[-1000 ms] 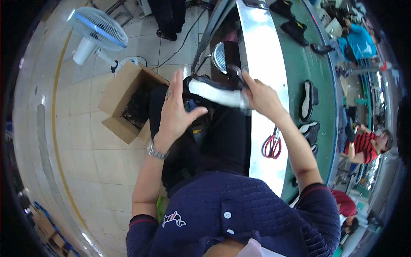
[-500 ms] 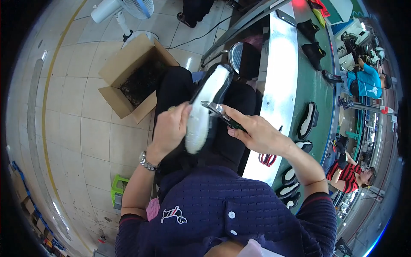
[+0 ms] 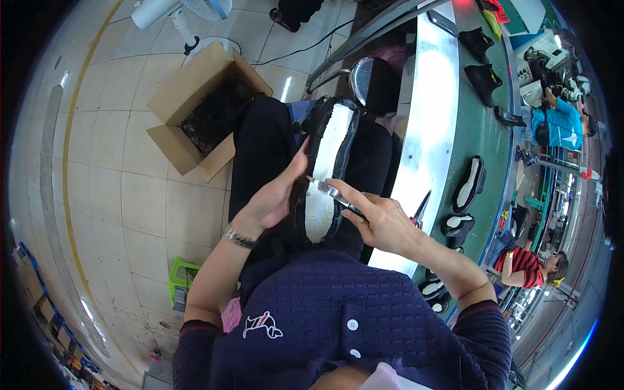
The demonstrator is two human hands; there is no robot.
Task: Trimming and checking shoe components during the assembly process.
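A black shoe (image 3: 330,146) lies bottom up across my thighs, its long axis running away from me. Its underside is white, ringed by the dark gathered edge of the upper. My left hand (image 3: 276,194) grips it along its left side, thumb pointing away and the other fingers partly hidden behind it. My right hand (image 3: 388,224) is closed round the dark handles of metal pliers (image 3: 330,188). The pliers' head rests against the white underside near the middle of the shoe. Whether the jaws have caught anything is too small to tell.
At my right runs a metal-edged bench (image 3: 426,117) with a green belt (image 3: 471,133) bearing several black shoes (image 3: 469,185). Scissors (image 3: 421,207) lie on the metal edge. An open cardboard box (image 3: 185,107) with dark scraps stands left, near a fan (image 3: 179,16). Two people work beyond the belt.
My left hand has shifted from fingers over the shoe to its left side. The shoe has straightened and moved slightly right. The pliers have moved slightly nearer me along the underside.
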